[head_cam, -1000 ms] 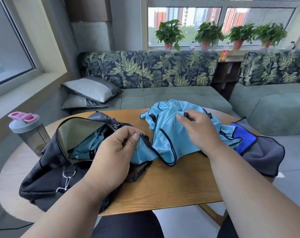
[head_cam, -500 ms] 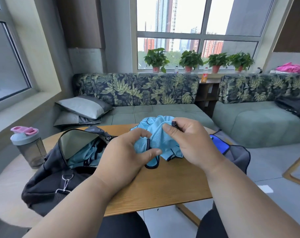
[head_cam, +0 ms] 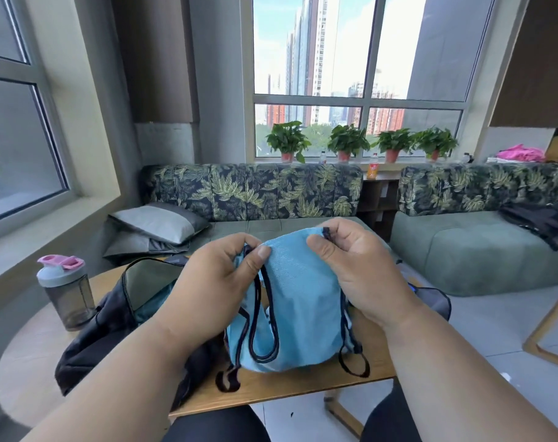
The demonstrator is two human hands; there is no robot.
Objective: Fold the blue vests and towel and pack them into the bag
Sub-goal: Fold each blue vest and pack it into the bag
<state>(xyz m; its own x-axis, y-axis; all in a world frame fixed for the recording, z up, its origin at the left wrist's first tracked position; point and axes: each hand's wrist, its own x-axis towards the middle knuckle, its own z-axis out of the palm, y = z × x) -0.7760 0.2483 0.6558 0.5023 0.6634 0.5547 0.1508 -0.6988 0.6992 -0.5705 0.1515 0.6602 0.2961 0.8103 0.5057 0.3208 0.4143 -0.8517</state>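
Observation:
A light blue mesh vest (head_cam: 300, 301) with dark trim hangs in the air above the wooden table (head_cam: 290, 386). My left hand (head_cam: 213, 288) pinches its top left corner, and my right hand (head_cam: 363, 269) pinches its top right corner. Its lower edge touches the tabletop. To the left lies the open black bag (head_cam: 111, 327), with another blue vest (head_cam: 150, 304) showing inside it. A grey towel (head_cam: 437, 303) with a blue piece on it peeks out behind my right wrist, mostly hidden.
A grey shaker bottle (head_cam: 65, 291) with a pink lid stands at the table's left edge. A leaf-print sofa (head_cam: 255, 196) with grey pillows (head_cam: 156, 221) runs behind the table. A wooden chair frame (head_cam: 548, 333) stands on the floor at the right.
Both hands have lifted the vest off the table and spread it, so it now hangs between them. The camera has tilted upward.

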